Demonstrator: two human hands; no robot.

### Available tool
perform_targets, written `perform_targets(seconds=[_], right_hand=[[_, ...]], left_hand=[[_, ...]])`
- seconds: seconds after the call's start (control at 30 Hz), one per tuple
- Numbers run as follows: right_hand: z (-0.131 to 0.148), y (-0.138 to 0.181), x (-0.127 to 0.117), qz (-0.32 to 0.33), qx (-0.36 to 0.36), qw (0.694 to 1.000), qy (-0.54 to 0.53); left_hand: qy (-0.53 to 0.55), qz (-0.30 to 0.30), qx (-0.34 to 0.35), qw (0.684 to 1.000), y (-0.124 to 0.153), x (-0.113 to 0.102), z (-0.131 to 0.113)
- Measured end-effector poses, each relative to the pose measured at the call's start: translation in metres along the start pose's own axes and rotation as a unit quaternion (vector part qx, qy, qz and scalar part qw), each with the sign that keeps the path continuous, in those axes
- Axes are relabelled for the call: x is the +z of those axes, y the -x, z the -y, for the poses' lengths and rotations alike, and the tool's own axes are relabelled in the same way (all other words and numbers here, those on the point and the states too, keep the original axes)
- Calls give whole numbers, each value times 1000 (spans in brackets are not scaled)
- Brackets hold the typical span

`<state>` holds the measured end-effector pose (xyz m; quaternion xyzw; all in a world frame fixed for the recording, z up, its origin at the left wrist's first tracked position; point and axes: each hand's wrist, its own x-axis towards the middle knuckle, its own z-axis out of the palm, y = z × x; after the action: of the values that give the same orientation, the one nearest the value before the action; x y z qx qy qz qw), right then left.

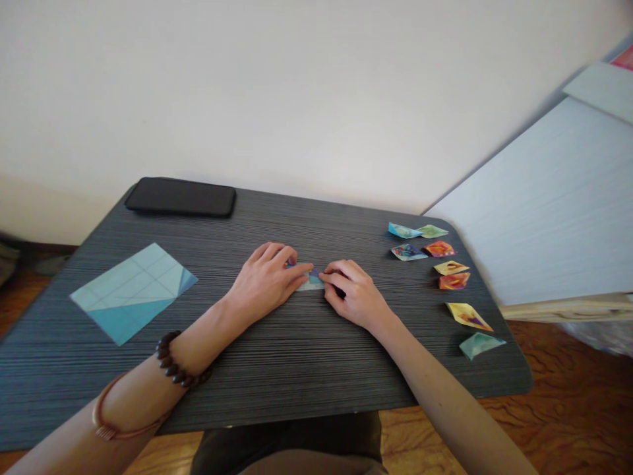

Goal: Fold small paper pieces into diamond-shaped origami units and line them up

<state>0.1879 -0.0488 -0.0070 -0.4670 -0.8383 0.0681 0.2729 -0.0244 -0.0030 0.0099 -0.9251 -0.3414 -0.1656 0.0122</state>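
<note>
A small folded piece of origami paper [312,282], pale with blue and purple patches, lies on the dark table between my hands. My left hand [268,274] rests over its left part, fingers laid across it and covering much of it. At its right end, my right hand [353,288] has its fingertips pinched together on the paper's edge. To the left lies a larger sheet of paper [133,277], pale with crease lines and a blue folded-over section.
Several folded paper pieces stand along the table's right side, among them an orange one [453,281], a yellow one [469,316] and a green one [481,344]. A black flat case [181,196] lies at the back left. Behind the table [297,369] rises a white wall [297,99].
</note>
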Motion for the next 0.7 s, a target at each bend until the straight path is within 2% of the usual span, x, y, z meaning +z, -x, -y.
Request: perform_targets(seconds=[0.37, 0.7], right_hand=[[3, -10, -1, 30, 13, 999, 17], [-2, -1, -3, 10, 1, 1000, 15]], left_hand=[[4, 3, -8, 1000, -1, -2, -1], [14, -20, -22, 999, 0, 2, -1]])
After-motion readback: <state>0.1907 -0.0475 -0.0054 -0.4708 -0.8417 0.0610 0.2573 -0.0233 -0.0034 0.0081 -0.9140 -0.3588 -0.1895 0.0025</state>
